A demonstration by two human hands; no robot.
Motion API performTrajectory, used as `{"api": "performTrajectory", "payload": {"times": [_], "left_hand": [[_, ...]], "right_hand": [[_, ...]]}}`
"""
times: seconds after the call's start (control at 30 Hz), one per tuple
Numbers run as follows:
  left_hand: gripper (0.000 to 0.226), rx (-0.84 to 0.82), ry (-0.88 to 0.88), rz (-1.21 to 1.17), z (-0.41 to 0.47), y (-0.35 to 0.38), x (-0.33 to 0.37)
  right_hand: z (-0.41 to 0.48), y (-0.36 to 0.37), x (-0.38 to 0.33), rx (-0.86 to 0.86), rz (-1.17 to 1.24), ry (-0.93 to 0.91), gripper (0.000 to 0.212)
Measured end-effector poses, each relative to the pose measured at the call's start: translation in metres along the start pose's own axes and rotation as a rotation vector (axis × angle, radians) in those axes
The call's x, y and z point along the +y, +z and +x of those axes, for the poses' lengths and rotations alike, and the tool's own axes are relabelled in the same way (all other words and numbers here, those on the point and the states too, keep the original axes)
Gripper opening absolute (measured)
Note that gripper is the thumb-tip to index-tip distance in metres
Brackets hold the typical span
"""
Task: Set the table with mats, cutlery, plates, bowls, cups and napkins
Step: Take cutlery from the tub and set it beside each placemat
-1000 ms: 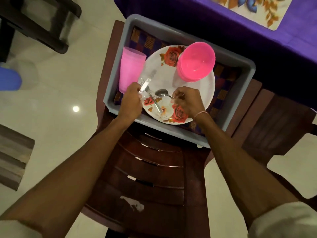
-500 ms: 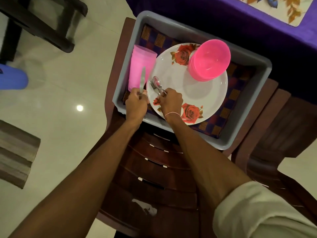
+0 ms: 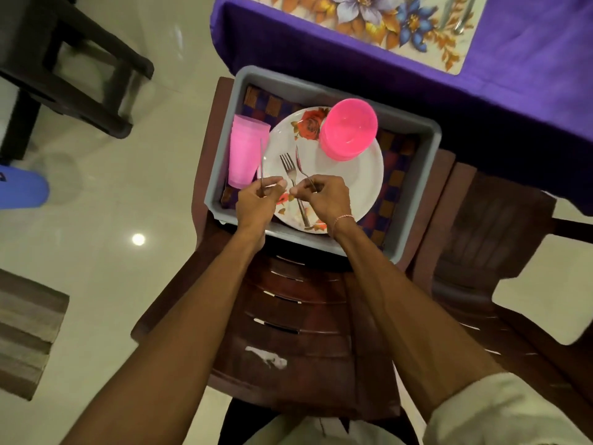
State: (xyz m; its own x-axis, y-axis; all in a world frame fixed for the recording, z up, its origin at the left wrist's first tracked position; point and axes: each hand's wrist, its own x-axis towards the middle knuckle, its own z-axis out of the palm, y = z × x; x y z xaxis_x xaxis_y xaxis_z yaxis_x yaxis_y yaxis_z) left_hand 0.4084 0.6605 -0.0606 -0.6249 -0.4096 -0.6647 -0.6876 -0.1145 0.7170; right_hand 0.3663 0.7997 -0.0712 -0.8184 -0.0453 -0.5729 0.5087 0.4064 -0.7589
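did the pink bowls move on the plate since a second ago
No. The pink bowls still sit on the far rim of the plate, beside its top rose, as before.

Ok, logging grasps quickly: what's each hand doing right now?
Left hand: closed on the knife.
Right hand: closed on the spoon; seems to pinch the fork too.

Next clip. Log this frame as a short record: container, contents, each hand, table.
container: grey tub on a brown chair
contents: rose plate over checked fabric; pink bowls on the plate; pink cups beside it
left hand: holds a knife upright
right hand: holds a spoon; fork beside it, grip unclear
table: purple cloth, floral mat laid
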Motion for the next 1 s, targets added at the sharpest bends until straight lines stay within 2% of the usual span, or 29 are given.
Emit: {"api": "performTrajectory", "payload": {"times": [0.1, 0.3, 0.5, 0.63, 0.73, 1.0], "left_hand": [[0.008, -0.055, 0.059, -0.085, -0.038, 0.015, 0.023], [0.017, -0.036, 0.108, -0.081, -0.112, 0.051, 0.041], [0.017, 0.031, 0.258, 0.02, -0.222, 0.11, 0.021], [0.02, 0.021, 0.325, 0.139, -0.299, 0.15, -0.002], [0.016, 0.03, 0.373, 0.251, -0.345, 0.18, -0.02], [0.019, 0.159, 0.32, 0.319, -0.433, 0.224, -0.06]], "right_hand": [[-0.031, -0.032, -0.017, 0.002, 0.108, -0.033, 0.013], [-0.088, -0.092, -0.017, -0.007, 0.213, -0.089, 0.015], [-0.147, -0.178, 0.026, 0.007, 0.259, -0.209, 0.011], [-0.192, -0.245, 0.046, -0.04, 0.322, -0.25, 0.017], [-0.219, -0.29, 0.062, -0.081, 0.246, -0.284, 0.015], [-0.272, -0.355, 0.102, -0.244, 0.173, -0.278, 0.006]]}}
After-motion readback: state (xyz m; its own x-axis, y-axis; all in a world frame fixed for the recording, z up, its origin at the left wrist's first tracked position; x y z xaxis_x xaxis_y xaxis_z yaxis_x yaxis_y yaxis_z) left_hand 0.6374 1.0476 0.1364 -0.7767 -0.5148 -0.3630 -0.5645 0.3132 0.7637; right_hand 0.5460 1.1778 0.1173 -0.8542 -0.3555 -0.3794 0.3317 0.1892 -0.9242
